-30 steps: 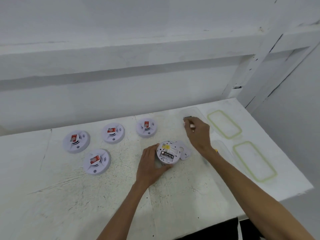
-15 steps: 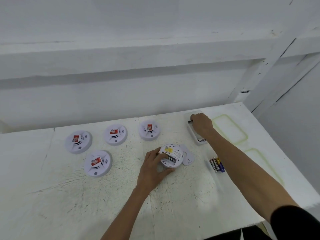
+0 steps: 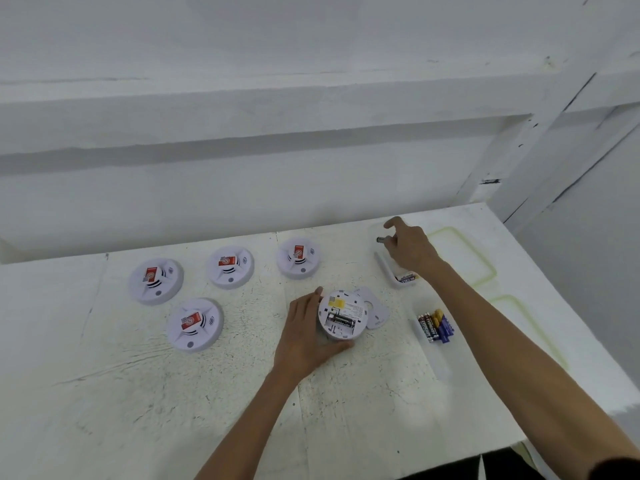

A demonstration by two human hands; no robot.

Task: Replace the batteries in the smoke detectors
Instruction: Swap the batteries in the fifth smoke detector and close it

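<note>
Head view: a white table (image 3: 346, 410) is standing against a white painted wall (image 3: 242, 188) with a ledge running along it, and a white framed corner is closing the room on the right. The tabletop is looking worn, with grey scuffs, specks and fine scratches. Four round white plastic smoke detectors (image 3: 195, 324) are lying face up on the left half, each bearing a red label and well apart from the hands. A fifth, the open detector (image 3: 341, 318), is lying upside down near the table's middle, its back showing a yellow sticker and a recessed bay in which one dark battery (image 3: 341, 321) is sitting. Its loose round back plate (image 3: 376, 308) is lying flat, touching its right edge. The left hand (image 3: 304, 336) is gripping the open detector from the left, fingers curved round its rim. The right hand (image 3: 410, 249) is reaching to the far side and pinching a small dark cylinder (image 3: 380, 239), apparently a battery, above a clear plastic tray (image 3: 382, 263) that is holding a few batteries at its near end. A second clear tray (image 3: 438, 362) is lying just right of the open detector, holding a row of loose batteries (image 3: 434, 325) in dark and blue wrappers. Two flat clear lids with green rims (image 3: 457, 254) are lying further right, the nearer one partly hidden by the forearm.
</note>
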